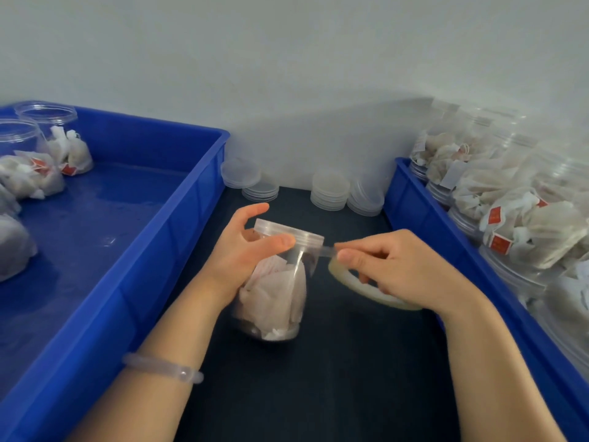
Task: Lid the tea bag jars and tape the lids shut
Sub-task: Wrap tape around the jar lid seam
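Note:
A clear plastic jar (274, 298) full of white tea bags stands tilted on the dark table, with a clear lid (293, 232) on top. My left hand (245, 250) grips the jar just under the lid, thumb pressing on the lid's rim. My right hand (404, 266) holds a roll of clear tape (366, 291) to the right of the jar. Its thumb and forefinger pinch a strip of tape (325, 250) that runs to the lid's edge.
A blue tray (153, 237) on the left holds several open jars (47, 135) with tea bags. A second blue tray (452, 237) on the right is packed with lidded jars (510, 199). Stacks of spare clear lids (330, 191) sit by the wall between the trays.

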{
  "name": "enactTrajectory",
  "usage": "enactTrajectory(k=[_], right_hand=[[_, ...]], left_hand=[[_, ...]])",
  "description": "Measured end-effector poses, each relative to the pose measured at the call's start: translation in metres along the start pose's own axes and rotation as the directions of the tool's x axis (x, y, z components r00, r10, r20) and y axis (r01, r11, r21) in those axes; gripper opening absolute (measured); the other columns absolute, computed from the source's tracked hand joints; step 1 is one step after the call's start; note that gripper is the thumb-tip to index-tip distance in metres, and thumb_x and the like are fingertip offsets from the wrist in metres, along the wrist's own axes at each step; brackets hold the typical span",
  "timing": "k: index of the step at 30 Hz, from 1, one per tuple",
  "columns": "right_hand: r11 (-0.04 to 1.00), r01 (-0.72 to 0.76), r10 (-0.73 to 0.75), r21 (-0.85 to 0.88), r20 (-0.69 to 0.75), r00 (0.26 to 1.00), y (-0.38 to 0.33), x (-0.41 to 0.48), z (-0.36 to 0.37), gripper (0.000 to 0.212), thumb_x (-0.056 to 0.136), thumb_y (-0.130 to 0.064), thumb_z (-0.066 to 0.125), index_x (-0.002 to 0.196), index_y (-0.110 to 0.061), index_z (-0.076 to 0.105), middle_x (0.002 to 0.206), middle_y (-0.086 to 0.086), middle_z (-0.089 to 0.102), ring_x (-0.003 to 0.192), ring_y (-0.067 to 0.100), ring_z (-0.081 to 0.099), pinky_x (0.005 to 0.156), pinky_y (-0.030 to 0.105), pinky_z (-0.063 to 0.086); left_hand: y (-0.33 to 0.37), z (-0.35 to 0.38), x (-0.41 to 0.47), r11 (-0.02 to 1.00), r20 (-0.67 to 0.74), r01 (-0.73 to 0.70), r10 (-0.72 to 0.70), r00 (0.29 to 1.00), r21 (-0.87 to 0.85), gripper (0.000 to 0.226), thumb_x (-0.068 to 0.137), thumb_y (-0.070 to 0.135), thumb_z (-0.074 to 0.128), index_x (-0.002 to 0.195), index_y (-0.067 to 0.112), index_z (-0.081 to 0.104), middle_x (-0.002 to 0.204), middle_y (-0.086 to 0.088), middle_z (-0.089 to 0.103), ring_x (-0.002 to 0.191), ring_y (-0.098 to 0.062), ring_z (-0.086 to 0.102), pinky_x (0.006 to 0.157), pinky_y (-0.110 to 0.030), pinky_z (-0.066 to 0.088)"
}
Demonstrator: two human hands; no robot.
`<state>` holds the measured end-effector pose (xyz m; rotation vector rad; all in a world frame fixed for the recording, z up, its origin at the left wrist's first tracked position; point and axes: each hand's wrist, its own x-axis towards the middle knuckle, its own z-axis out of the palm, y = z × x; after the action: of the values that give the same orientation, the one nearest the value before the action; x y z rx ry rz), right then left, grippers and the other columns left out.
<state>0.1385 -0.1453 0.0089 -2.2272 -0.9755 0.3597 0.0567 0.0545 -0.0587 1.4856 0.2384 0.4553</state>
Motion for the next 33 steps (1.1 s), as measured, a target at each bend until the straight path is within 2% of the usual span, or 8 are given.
enactTrajectory(k=[10,14,18,20,23,26,29,33], right_hand=[[1.0,-0.009,0.009,0.003,-0.096,0.995,0.0,0.002,0.001,0.053,0.064,-0.068,0.049,0.107,-0.042,0.067,0.066,-0.015,0.066,0.054,-0.006,0.056,0.051,0.005,0.039],[0.993,0.036,-0.032,0.109,-0.04,0.999,0.0,0.004,0.002,0.02,0.072,-0.063,0.055,0.091,-0.058,0.061,0.061,-0.005,0.063,0.043,-0.002,0.046,0.045,0.008,0.036],[0.977,0.064,-0.081,0.205,0.078,0.994,0.002,0.003,0.003,0.056,0.062,-0.069,0.053,0.115,-0.052,0.058,0.066,0.007,0.055,0.044,0.0,0.044,0.045,0.012,0.038],[0.973,0.075,-0.098,0.22,0.093,0.991,0.004,0.002,0.003,0.058,0.067,-0.066,0.054,0.121,-0.046,0.059,0.063,-0.005,0.055,0.046,0.0,0.045,0.046,0.011,0.038],[0.988,0.114,-0.121,0.101,0.066,0.99,0.004,0.002,0.001,0.033,0.069,-0.068,0.051,0.102,-0.066,0.055,0.076,-0.018,0.065,0.055,-0.002,0.05,0.051,0.014,0.042],[0.992,0.119,-0.117,0.03,-0.047,0.992,0.0,0.003,0.005,0.027,0.07,-0.069,0.051,0.097,-0.073,0.051,0.089,-0.007,0.068,0.061,0.002,0.049,0.06,0.026,0.046],[0.985,0.167,-0.156,0.053,-0.163,0.974,-0.005,0.005,0.012,0.044,0.074,-0.069,0.053,0.116,-0.056,0.057,0.088,-0.031,0.065,0.076,-0.014,0.054,0.064,0.011,0.039],[0.985,0.172,-0.173,-0.007,-0.031,0.985,-0.012,0.001,0.016,0.059,0.081,-0.054,0.059,0.136,-0.053,0.037,0.1,-0.016,0.065,0.069,-0.001,0.056,0.065,0.019,0.046]], left_hand=[[0.0,0.006,-0.001,0.996,0.045,-0.061,0.064,0.997,-0.062,0.076,0.049,0.045,0.076,0.121,0.035,0.051,0.096,0.011,0.072,0.095,-0.011,0.068,0.077,-0.026,0.053],[0.005,0.006,-0.004,0.988,0.095,-0.075,0.088,0.992,-0.132,0.077,0.052,0.038,0.074,0.124,0.025,0.05,0.094,0.008,0.073,0.091,-0.011,0.069,0.073,-0.02,0.053],[0.008,0.001,-0.007,0.98,0.228,0.031,0.015,0.974,-0.196,0.104,0.036,0.052,0.089,0.124,0.013,0.05,0.103,0.0,0.071,0.098,-0.018,0.068,0.075,-0.026,0.055],[0.008,0.002,-0.009,0.976,0.271,0.073,-0.015,0.962,-0.205,0.107,0.034,0.055,0.09,0.122,0.01,0.05,0.101,0.001,0.071,0.096,-0.017,0.068,0.074,-0.027,0.055],[0.008,0.0,-0.007,0.994,0.25,0.004,0.024,0.968,-0.113,0.097,0.045,0.045,0.088,0.128,0.011,0.05,0.113,-0.001,0.068,0.109,-0.018,0.064,0.086,-0.032,0.055],[0.014,0.001,-0.007,0.99,0.182,-0.138,0.136,0.974,-0.002,0.08,0.064,0.038,0.078,0.135,0.02,0.047,0.125,0.006,0.063,0.12,-0.008,0.056,0.101,-0.029,0.046],[0.018,0.013,-0.01,0.954,0.124,-0.264,0.247,0.961,0.14,0.09,0.053,0.067,0.077,0.129,0.032,0.045,0.124,0.014,0.06,0.119,0.002,0.053,0.094,-0.013,0.044],[0.016,0.022,-0.01,0.919,-0.03,-0.265,0.285,0.958,0.293,0.1,0.036,0.064,0.086,0.12,0.037,0.04,0.114,0.021,0.055,0.105,0.017,0.05,0.08,0.001,0.038]])
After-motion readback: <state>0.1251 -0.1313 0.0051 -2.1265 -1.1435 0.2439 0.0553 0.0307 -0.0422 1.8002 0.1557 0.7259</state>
